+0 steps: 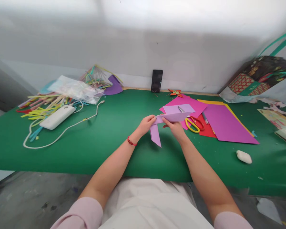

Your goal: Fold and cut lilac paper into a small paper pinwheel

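The folded lavender paper (172, 117) is held in the air just above the green table (105, 133), near the middle of its near edge, by 2 hands at once. Its long band runs roughly from 9 o'clock to 3 o'clock, rising a little toward 2 o'clock, and 1 flap hangs from the left end toward 6 o'clock. The left hand (146, 124), with a red bracelet (131, 142) at the wrist, sits at the 9 o'clock end. Its fingers (152, 119) are closed in a pinch on the corner where band and flap meet. The right hand (175, 128) comes in from 5 o'clock under the middle of the band, fingers curled shut against its lower edge, though how the thumb lies cannot be told. The tip at 3 o'clock juts out past both hands, free. That tip points at the scissors (193, 124), which lie just beside the right hand at 2 o'clock on a spread of coloured sheets (226, 125), so the right hand is much the nearer to them. At 12 o'clock a phone (156, 80) leans on the wall. At 10 o'clock, well apart, a white power bank (57, 117) lies by a heap of straws (44, 108). A small white lump (244, 156) lies at 4 o'clock.
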The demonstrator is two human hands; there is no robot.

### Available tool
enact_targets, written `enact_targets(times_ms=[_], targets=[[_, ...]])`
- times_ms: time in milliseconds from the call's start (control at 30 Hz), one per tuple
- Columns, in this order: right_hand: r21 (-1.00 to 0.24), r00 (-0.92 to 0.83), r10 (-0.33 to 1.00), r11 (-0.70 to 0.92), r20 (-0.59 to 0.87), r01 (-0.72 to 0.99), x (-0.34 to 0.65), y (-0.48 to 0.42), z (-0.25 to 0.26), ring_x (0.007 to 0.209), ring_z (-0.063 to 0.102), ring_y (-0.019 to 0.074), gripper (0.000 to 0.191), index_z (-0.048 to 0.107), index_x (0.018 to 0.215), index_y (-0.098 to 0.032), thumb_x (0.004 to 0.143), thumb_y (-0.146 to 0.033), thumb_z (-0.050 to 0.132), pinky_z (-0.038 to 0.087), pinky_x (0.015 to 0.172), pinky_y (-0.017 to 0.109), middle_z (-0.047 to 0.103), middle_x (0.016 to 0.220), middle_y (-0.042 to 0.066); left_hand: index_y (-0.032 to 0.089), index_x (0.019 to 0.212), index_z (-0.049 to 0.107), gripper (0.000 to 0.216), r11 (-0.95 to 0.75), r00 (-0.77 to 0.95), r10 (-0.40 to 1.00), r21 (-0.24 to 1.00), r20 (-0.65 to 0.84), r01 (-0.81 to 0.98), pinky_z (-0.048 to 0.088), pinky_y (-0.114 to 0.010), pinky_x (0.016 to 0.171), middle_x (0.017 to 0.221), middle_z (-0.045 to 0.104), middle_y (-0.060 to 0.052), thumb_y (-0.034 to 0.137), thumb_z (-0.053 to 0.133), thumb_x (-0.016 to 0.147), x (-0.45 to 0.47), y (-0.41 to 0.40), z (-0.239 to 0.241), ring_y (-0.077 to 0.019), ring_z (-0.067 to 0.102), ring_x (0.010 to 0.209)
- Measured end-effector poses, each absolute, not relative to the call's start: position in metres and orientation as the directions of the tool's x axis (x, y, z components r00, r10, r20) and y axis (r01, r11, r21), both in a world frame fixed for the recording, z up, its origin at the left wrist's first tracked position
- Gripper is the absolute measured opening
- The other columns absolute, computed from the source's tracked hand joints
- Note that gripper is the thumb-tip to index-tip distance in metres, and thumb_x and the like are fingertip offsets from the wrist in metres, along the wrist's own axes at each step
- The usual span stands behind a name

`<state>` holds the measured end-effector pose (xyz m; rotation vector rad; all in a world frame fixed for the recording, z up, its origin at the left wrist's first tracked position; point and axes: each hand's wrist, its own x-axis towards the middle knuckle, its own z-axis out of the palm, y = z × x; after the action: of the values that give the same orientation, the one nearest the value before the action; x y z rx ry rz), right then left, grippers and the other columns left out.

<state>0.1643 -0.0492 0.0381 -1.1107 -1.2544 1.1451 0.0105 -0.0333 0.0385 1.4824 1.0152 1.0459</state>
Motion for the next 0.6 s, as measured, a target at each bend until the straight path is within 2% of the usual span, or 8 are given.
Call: enact_targets(times_ms=[300,600], targets=[[-0.968,-0.087,0.966,0.247,0.244,0.032,0.1646,-0.0531,0.0405,0.083,0.058,0.0195,0.03,0.07,0.091,-0.023,0.071,-0.044,0.063,0.052,0.055,0.028,0.065,0.1,0.004,0.016,0.067,0.054,0.017,-0.136,0.274,0.954,0.99,0.123,0.027,0.029,-0.022,0.053,0.059,0.044,0.003,0.029,0.048,0.076,0.0081,-0.0335,0.0373,-0.0094,0.037,0.054],[-0.983,-0.085,0.98,0.184,0.182,0.015,0.1636,-0.0524,0.042,0.071,0.061,0.0177,0.033,0.069,0.094,-0.023,0.068,-0.043,0.064,0.05,0.052,0.027,0.066,0.09,0.003,0.017,0.058,0.045,0.024,-0.212,0.287,0.944,0.967,0.165,0.141,0.026,-0.023,0.053,0.055,0.036,0.004,0.03,0.048,0.077,0.0087,-0.0316,0.0386,-0.0098,0.033,0.054]])
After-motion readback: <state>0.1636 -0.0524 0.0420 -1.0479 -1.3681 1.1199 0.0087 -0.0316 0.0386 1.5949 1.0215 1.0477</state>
